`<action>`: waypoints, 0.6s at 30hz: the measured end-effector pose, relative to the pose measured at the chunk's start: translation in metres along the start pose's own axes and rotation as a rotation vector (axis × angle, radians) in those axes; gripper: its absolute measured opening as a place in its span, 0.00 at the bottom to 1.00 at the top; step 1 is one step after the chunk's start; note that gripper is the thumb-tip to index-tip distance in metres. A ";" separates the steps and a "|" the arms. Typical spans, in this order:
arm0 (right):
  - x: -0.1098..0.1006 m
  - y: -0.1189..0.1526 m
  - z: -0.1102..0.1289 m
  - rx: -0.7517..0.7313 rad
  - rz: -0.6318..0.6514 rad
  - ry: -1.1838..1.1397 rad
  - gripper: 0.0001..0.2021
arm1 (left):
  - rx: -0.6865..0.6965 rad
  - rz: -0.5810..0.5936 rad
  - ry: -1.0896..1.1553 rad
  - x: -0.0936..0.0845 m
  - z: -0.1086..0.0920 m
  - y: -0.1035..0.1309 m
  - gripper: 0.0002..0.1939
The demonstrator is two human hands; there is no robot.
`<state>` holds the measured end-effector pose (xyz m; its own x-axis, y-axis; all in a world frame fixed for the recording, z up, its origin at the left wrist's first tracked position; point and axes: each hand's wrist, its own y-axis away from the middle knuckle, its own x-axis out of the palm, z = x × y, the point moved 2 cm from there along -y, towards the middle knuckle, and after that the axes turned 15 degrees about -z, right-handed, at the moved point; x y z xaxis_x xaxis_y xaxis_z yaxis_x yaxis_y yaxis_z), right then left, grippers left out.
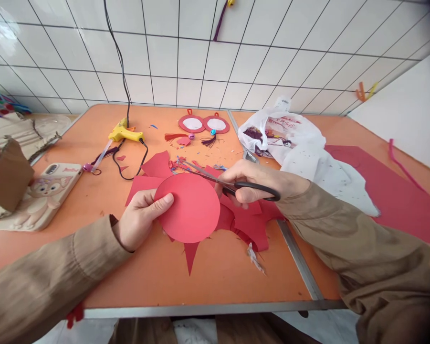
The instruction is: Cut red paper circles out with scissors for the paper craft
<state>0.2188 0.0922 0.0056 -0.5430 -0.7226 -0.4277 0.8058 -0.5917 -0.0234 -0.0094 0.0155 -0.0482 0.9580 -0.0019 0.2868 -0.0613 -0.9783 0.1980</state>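
My left hand (145, 213) holds a round red paper disc (189, 210) by its left edge, thumb on top and fingers underneath. The disc is held over the middle of the orange table. To its right, my right hand (252, 181) grips black-handled scissors (259, 187), whose blades point left along the disc's top edge. Red paper scraps (254, 227) lie beneath and beside the disc, and one pointed piece (191, 257) sticks out below it.
A yellow glue gun (126, 132) with a cable and a phone (45, 196) lie left. Two red ring ornaments (191, 124) with tassels lie at the back. A white plastic bag (304, 143) and red sheet (408, 196) are right; a cardboard box (12, 177) stands far left.
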 end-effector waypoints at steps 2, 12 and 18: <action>0.000 0.000 0.000 -0.007 -0.001 0.004 0.30 | 0.000 0.003 -0.004 0.000 0.000 0.000 0.15; 0.002 0.001 -0.003 0.034 -0.039 -0.042 0.26 | 0.012 -0.031 -0.043 0.000 0.000 0.000 0.15; 0.003 -0.001 -0.001 0.012 -0.056 -0.011 0.26 | 0.006 -0.031 -0.056 0.001 0.000 0.001 0.16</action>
<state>0.2171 0.0911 0.0036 -0.5898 -0.6920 -0.4163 0.7711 -0.6357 -0.0358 -0.0086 0.0142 -0.0473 0.9735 0.0165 0.2280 -0.0302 -0.9793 0.2001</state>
